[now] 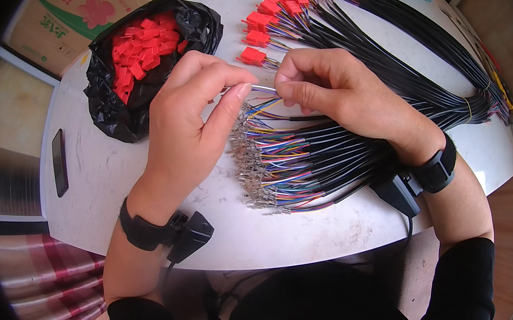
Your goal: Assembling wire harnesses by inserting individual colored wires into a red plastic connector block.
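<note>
Nearest us, black sleeves (460, 290) run in from the lower edge; both wrists carry black straps (142, 230) with dark boxy devices (192, 236). The white tabletop (228, 239) starts just beyond, smudged in places. Phone (60, 163), dark, lying flat near its left edge.

Next out, a fan of black cables (340, 150) lies across the middle, coloured wires splayed from the left ends, metal terminals (249, 165) bunched at the tips.

Above the upper edge of that fan we find a white wire (264, 88) stretched between the hands. Left hand (189, 114): thumb and forefinger pinching its left end; anything else in that grip we cannot make out. Right hand (340, 92): thumb and fingertips pinching the same wire just to the right.

Left of the hands, a crumpled black bag (203, 21) stands open, red housings (143, 46) heaped inside. Farther up, red connectors (257, 39) cap more cables; another black bundle (417, 26) lies beyond. Behind the bag, a cardboard carton (65, 5).
</note>
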`<action>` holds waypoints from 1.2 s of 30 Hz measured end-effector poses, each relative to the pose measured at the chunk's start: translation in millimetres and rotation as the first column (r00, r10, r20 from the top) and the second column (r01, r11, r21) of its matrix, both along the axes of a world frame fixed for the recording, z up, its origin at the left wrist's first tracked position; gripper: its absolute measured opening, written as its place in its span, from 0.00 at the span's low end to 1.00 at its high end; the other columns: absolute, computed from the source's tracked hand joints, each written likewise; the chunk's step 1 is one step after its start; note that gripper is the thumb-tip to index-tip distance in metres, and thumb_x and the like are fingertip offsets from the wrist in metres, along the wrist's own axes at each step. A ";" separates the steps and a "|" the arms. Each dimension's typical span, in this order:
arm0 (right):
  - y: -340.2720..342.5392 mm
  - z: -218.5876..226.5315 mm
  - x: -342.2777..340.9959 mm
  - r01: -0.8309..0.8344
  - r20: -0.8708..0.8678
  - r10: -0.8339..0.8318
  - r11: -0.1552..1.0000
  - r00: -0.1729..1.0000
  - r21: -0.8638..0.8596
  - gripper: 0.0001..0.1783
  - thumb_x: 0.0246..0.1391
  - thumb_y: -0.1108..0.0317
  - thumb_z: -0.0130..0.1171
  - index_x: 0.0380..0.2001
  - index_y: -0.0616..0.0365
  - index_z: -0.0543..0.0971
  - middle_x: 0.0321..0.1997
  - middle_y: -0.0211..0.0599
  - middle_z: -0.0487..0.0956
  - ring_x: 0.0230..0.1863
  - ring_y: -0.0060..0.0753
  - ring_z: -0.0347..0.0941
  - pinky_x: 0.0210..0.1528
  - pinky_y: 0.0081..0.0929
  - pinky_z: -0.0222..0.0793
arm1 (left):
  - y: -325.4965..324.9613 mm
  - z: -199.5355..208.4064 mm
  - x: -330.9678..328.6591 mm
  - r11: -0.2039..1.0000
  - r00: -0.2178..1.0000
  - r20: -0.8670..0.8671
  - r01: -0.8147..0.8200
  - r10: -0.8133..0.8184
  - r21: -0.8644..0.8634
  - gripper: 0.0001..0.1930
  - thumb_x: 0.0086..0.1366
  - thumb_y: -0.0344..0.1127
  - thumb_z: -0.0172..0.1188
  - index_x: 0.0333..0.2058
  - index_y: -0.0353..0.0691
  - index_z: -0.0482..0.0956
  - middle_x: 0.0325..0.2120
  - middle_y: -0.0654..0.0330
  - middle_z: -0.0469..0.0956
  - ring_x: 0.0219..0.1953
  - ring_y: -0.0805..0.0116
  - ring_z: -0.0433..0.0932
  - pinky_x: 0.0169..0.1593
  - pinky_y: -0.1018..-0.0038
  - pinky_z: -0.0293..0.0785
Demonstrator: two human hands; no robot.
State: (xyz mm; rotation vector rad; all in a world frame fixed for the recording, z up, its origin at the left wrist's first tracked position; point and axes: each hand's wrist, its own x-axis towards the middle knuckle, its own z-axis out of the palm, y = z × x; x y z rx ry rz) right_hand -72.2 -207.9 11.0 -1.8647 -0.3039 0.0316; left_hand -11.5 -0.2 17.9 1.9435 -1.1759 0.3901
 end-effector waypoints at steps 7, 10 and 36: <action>1.3 -1.3 0.8 0.007 0.034 -0.007 1.000 0.999 0.021 0.07 0.58 0.70 0.54 0.34 0.63 0.76 0.30 0.28 0.77 0.31 0.17 0.71 0.34 0.19 0.71 | 2.5 0.6 -5.0 1.000 1.000 -0.010 0.000 0.000 -0.011 0.05 0.55 0.23 0.62 0.31 0.35 0.80 0.25 0.59 0.75 0.26 0.70 0.76 0.30 0.78 0.70; 2.2 -2.6 0.7 0.021 0.044 -0.021 1.000 0.999 0.009 0.06 0.57 0.71 0.54 0.33 0.63 0.76 0.29 0.29 0.76 0.30 0.17 0.70 0.33 0.19 0.71 | 3.1 0.6 -6.0 1.000 0.998 -0.066 0.003 -0.002 0.011 0.05 0.54 0.23 0.62 0.31 0.35 0.80 0.25 0.59 0.75 0.25 0.71 0.76 0.29 0.79 0.71; -0.3 -4.0 2.7 -0.032 0.031 0.028 0.992 0.999 0.124 0.07 0.60 0.68 0.55 0.33 0.61 0.75 0.29 0.24 0.74 0.31 0.12 0.68 0.37 0.13 0.66 | 2.9 -15.8 9.7 0.991 0.842 -0.531 0.039 -0.102 -0.129 0.05 0.60 0.29 0.62 0.32 0.34 0.77 0.22 0.71 0.71 0.25 0.83 0.66 0.32 0.84 0.64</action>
